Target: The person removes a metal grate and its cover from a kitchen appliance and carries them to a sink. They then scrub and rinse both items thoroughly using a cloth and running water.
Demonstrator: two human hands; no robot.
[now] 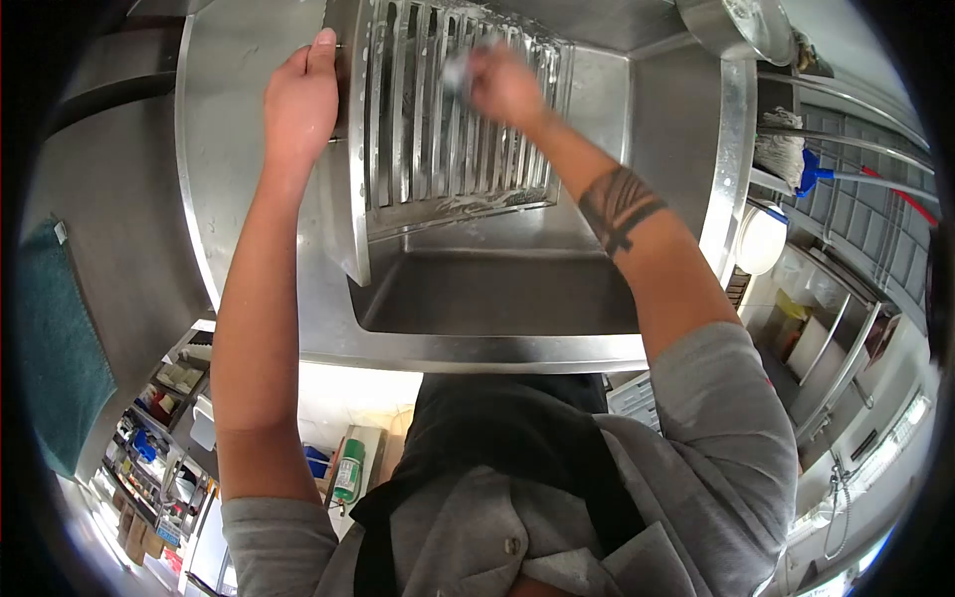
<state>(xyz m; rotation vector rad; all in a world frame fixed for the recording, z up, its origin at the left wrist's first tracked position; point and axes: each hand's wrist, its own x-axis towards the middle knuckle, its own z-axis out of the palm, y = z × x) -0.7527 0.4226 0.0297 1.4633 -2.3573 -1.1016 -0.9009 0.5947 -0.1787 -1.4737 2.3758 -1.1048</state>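
A metal baffle filter (pixel 380 119) with long parallel slats leans in the stainless steel sink (pixel 497 289), streaked with white suds. My left hand (pixel 303 99) is closed around the handle on the filter's left side, thumb uppermost. My right hand (pixel 509 88) is over the slats, smeared by motion. Its fingers are closed on a pale grey scouring pad (pixel 457 76), whose exact kind is blurred. Suds and wet streaks lie along the filter's lower edge.
A metal pot (pixel 736 25) stands at the sink's upper right corner. To the right are a mop head (pixel 781 149) and a white round container (pixel 762 239). A green cloth (pixel 62 343) hangs at left. Below the counter is a green bottle (pixel 349 470).
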